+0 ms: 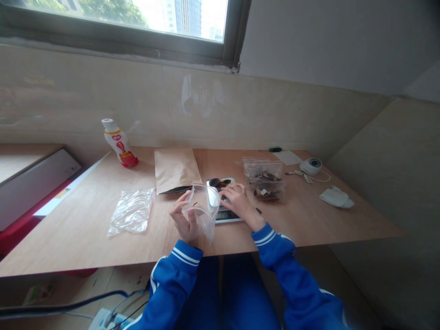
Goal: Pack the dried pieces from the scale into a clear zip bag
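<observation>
My left hand (185, 222) grips a see-through zip bag (206, 215) by its left side, fingers bent round the edge. The bag's mouth gapes upward, and a small brownish bit shows by its left side. Beside the bag's right rim is my right hand (237, 201), its fingers curled together above a white kitchen scale (228, 221). What those fingers pinch, if anything, is hidden. Dark brown dried slices (220, 182) lie on the scale's far part. The scale's dark display is partly covered by the bag and my hand.
Filled zip bags (270, 183) of dark slices stand right of the scale. Left are a brown paper pouch (177, 169), a crinkled plastic bag (132, 211) and a drink bottle (120, 144). A white camera (310, 166) with its cable and a white cloth (337, 197) lie right.
</observation>
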`<state>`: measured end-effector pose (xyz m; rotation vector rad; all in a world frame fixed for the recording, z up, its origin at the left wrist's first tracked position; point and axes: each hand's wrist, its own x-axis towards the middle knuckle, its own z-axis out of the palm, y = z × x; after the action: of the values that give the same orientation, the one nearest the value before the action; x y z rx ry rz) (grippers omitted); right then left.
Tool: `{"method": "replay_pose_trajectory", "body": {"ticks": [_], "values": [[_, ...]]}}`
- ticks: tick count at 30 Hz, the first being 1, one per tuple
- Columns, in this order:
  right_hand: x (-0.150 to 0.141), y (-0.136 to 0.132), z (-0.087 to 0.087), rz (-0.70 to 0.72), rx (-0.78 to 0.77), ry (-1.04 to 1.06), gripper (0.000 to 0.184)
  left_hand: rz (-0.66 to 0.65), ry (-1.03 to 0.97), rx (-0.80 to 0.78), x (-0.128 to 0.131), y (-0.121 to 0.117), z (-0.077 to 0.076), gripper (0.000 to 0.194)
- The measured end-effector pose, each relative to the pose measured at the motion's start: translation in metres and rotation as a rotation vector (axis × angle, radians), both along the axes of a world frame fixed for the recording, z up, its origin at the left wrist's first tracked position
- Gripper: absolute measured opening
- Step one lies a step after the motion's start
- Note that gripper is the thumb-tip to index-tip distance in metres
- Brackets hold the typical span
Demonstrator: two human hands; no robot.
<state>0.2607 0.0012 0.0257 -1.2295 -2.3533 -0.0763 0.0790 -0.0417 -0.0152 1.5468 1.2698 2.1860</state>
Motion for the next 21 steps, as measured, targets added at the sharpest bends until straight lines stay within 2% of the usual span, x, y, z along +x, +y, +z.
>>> {"method": "replay_pose_trajectory", "body": {"ticks": [8, 13, 15, 18, 20, 21], "values": [[0.002, -0.001, -0.009, -0.031, 0.0, 0.126, 0.016, -0.015, -0.019, -0.051, 0.0, -0.003, 0.001, 0.025], [0.002, -0.001, -0.01, -0.148, 0.008, 0.258, 0.021, -0.02, -0.027, -0.06, 0.001, -0.003, 0.0, 0.025], [0.001, -0.001, 0.001, -0.195, 0.042, 0.332, 0.023, -0.017, -0.013, -0.064, 0.001, -0.003, -0.001, 0.025], [-0.005, -0.007, 0.033, -0.255, 0.147, 0.498, 0.025, -0.015, 0.002, -0.066, 0.001, -0.003, -0.001, 0.026], [-0.01, -0.013, 0.057, -0.232, 0.192, 0.561, 0.026, -0.014, 0.009, -0.056, 0.001, -0.002, -0.001, 0.026], [-0.013, -0.016, 0.066, -0.176, 0.184, 0.544, 0.025, -0.009, 0.012, -0.041, 0.002, -0.002, 0.0, 0.026]]}}
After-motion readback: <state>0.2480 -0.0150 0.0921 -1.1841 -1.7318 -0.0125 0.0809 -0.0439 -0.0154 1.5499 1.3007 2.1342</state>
